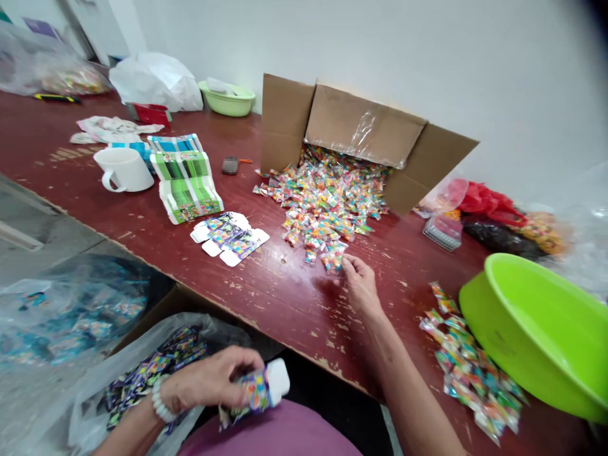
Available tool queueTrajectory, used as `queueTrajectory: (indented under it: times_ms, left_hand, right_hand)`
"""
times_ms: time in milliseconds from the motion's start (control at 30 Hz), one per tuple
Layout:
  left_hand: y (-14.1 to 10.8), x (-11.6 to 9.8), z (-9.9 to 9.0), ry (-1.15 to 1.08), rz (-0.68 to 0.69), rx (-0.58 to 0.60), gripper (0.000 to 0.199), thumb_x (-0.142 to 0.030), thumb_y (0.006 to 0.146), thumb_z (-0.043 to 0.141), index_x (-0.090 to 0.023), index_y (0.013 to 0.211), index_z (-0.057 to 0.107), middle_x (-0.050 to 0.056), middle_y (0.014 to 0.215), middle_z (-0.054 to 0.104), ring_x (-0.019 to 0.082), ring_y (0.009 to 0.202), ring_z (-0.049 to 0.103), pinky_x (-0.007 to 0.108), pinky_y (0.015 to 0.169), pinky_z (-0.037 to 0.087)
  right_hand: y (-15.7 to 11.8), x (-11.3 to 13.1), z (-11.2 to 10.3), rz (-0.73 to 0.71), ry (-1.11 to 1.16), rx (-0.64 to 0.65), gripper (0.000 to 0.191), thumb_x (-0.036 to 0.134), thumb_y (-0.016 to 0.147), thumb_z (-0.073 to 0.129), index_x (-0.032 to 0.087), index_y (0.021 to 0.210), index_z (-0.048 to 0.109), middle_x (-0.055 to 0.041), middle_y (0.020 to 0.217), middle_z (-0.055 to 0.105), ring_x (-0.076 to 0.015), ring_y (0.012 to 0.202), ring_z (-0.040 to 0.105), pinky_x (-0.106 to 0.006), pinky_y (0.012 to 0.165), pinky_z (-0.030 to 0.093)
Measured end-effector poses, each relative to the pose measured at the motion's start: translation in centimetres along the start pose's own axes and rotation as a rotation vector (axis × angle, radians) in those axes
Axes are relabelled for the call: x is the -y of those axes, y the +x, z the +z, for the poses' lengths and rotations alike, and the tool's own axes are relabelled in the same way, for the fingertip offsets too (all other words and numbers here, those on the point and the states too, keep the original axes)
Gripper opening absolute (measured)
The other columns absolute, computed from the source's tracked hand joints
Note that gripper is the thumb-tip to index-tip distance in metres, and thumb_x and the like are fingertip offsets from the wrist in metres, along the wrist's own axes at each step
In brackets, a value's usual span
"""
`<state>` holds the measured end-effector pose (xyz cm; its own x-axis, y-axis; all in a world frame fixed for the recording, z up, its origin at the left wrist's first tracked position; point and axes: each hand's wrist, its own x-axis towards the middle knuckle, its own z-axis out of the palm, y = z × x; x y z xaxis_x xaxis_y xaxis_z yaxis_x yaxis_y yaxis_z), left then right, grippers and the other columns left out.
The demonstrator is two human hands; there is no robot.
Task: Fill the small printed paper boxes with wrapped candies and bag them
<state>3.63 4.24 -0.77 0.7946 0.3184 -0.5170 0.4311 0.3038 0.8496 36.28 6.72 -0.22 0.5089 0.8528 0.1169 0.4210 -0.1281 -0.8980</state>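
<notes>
My left hand (221, 380), wearing a beaded bracelet, is closed round a small purple printed carton (259, 389) above my lap. The carton's white end flap stands open; what is inside it is hidden. At the near edge of a heap of small clear packets with colourful pieces (332, 202), my right hand (361, 282) pinches one clear packet (332, 258) on the red table. The heap spills from a cardboard box (363, 123) lying on its side. Flattened purple cartons (232, 237) lie left of the heap.
A green basin (536, 329) stands at the right beside more clear packets (475, 373). Green carton sheets (187, 183) and a white mug (124, 170) are on the left. Below the table edge, a plastic bag holds dark purple packets (156, 367); another bag holds blue packets (90, 323).
</notes>
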Motion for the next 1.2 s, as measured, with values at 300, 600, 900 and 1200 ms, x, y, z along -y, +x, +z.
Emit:
queueTrajectory:
  times_ms: [300,600,900,1200]
  left_hand:
    - [3.0,-4.5,2.5,-0.463,0.222,-0.23,0.037,-0.024,0.077,0.063,-0.017,0.111,0.05,0.009,0.095,0.071,0.017,0.064,0.069,0.027,0.06,0.05]
    - [2.6,-4.8,3.3,-0.515,0.241,-0.277,0.039,-0.02,0.075,0.063,-0.017,0.112,0.052,0.007,0.095,0.07,0.016,0.063,0.067,0.03,0.059,0.056]
    - [2.7,-4.3,3.2,-0.482,0.228,-0.281,0.042,-0.024,0.078,0.062,-0.017,0.117,0.048,0.008,0.094,0.071,0.015,0.062,0.066,0.027,0.057,0.055]
    - [2.8,-4.9,3.9,-0.494,0.221,-0.297,0.036,-0.019,0.074,0.065,-0.018,0.109,0.057,0.008,0.106,0.062,0.023,0.094,0.064,0.028,0.06,0.058]
  right_hand:
    - [-7.4,5.5,-0.4,0.39,0.706,0.472,0.043,0.039,0.07,0.083,0.02,0.104,0.064,-0.0011,0.081,0.068,-0.0106,0.059,0.063,-0.015,0.041,0.039]
    - [-9.2,4.4,-0.2,0.392,0.648,0.412,0.05,0.039,0.07,0.084,0.017,0.109,0.062,-0.001,0.08,0.07,-0.0124,0.062,0.067,-0.018,0.048,0.047]
    - [-9.5,4.1,-0.9,0.438,0.652,0.409,0.051,0.044,0.072,0.082,0.015,0.108,0.061,-0.003,0.071,0.072,-0.0125,0.058,0.066,-0.02,0.051,0.049]
    - [-9.5,3.8,-0.8,0.423,0.594,0.412,0.05,0.044,0.073,0.08,0.015,0.108,0.06,-0.005,0.077,0.073,-0.0132,0.061,0.068,-0.02,0.052,0.05]
